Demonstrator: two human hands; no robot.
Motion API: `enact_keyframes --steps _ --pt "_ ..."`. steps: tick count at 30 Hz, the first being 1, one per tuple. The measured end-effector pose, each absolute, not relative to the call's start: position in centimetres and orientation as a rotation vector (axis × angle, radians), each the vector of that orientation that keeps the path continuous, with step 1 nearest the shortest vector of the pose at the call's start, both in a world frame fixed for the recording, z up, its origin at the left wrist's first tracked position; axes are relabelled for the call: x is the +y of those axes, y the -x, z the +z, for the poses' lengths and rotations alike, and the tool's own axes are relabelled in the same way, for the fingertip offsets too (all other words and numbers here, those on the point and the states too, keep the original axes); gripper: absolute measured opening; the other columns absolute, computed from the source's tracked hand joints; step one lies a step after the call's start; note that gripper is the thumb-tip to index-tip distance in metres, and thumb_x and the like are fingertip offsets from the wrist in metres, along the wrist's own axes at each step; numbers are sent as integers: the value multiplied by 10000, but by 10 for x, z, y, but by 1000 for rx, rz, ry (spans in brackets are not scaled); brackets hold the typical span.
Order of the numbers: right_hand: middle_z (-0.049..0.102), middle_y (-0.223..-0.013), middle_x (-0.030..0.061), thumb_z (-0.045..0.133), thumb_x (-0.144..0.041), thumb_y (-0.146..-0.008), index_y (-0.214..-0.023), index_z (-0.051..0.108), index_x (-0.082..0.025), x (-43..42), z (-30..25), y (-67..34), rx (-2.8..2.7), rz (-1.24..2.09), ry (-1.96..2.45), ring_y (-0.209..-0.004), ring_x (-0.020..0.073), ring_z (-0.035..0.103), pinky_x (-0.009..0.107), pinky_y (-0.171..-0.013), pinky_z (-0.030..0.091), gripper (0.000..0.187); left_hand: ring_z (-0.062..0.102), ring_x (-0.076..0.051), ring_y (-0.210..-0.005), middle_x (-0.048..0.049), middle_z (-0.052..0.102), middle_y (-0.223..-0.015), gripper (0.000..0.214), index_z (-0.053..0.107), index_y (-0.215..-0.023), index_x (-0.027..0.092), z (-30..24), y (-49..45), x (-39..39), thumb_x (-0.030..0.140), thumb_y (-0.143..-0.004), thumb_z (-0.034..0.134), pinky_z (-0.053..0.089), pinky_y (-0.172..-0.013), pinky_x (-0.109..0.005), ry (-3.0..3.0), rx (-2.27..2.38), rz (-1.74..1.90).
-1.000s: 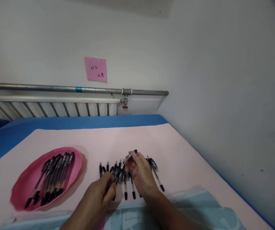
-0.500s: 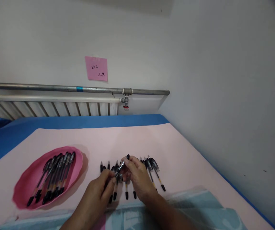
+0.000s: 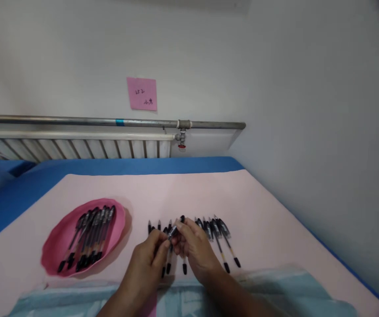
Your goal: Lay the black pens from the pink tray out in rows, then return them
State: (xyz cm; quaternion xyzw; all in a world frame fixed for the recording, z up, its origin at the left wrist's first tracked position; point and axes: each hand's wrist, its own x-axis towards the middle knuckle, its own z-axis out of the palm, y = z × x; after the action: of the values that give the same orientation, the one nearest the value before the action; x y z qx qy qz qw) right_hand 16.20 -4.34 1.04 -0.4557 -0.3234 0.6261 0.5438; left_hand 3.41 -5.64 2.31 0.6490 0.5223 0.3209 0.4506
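Between my two hands a pen (image 3: 173,231) with a clear barrel and a black end is held at a slant. My left hand (image 3: 149,255) pinches its lower part, and my right hand (image 3: 194,246) grips the upper part near the black end. Beneath and around the hands lie several loose pens (image 3: 185,267) and caps, partly hidden by my fingers. More uncapped pens (image 3: 232,251) with loose caps beside them rest to the right of my right hand. Off to the left, a pink oval plate (image 3: 51,259) carries several capped pens (image 3: 93,233) lying side by side.
Pale pink cloth (image 3: 163,189) covers the table, with a blue edge (image 3: 149,165) behind it. Light blue patterned fabric (image 3: 275,286) lies along the near side. A wall (image 3: 324,132) bounds the right; a radiator (image 3: 93,149) and pipe (image 3: 149,123) run along the back.
The view has shifted, so the scene appears farther right. The pen has turned slightly between my hands, and both hands keep hold of it.
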Motion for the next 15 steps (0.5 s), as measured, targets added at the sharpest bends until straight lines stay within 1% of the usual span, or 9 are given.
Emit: enact_keyframes --steps 3,5,8,10,12,13,15 --pt "548 -552 -22 598 -457 -729 -687 518 -171 -46 9 -157 -797 1478 1084 -450 83 483 200 -419 344 300 521 -129 -611 8 587 -671 205 522 -781 199 29 -31 -54 331 -864 389 363 -572 -223 -1696 1291 811" --pt "567 -624 -3 611 -464 -715 -751 565 -165 -48 9 -154 -823 1487 1071 -500 97 508 203 -417 349 305 524 -127 -602 9 586 -666 199 521 -795 200 35 -22 -49 329 -864 387 366 -569 -221 -1764 1369 894" --pt "584 -684 10 611 -456 -712 -835 592 -176 -49 11 -155 -835 1485 1130 -495 93 495 203 -401 317 306 535 -134 -597 5 596 -677 221 533 -843 202 45 5 -38 379 -849 402 378 -557 -225 -1703 1650 1084" --pt "576 -674 10 611 -447 -705 -806 593 -177 -49 13 -158 -835 1484 1172 -494 92 485 208 -410 317 288 570 -152 -648 -14 633 -755 251 548 -872 206 52 28 -29 409 -839 404 398 -576 -238 -1602 1896 1138" --pt "559 -643 6 607 -436 -701 -768 586 -174 -48 15 -159 -853 1486 1196 -496 93 477 212 -420 323 271 595 -175 -702 -29 654 -819 260 562 -869 213 56 52 -21 409 -830 396 408 -585 -253 -1563 2157 981" --pt "551 -624 2 599 -431 -705 -756 582 -173 -48 16 -160 -874 1488 1212 -482 88 463 212 -417 316 264 602 -178 -706 -26 657 -814 261 562 -861 220 57 62 -17 403 -831 379 409 -583 -256 -1552 2257 855" --pt "538 -594 -8 579 -416 -715 -750 576 -171 -49 16 -160 -925 1492 1246 -445 75 430 209 -405 294 247 608 -193 -689 -32 657 -758 240 566 -803 217 55 79 -12 368 -818 380 402 -575 -270 -1548 2324 729"
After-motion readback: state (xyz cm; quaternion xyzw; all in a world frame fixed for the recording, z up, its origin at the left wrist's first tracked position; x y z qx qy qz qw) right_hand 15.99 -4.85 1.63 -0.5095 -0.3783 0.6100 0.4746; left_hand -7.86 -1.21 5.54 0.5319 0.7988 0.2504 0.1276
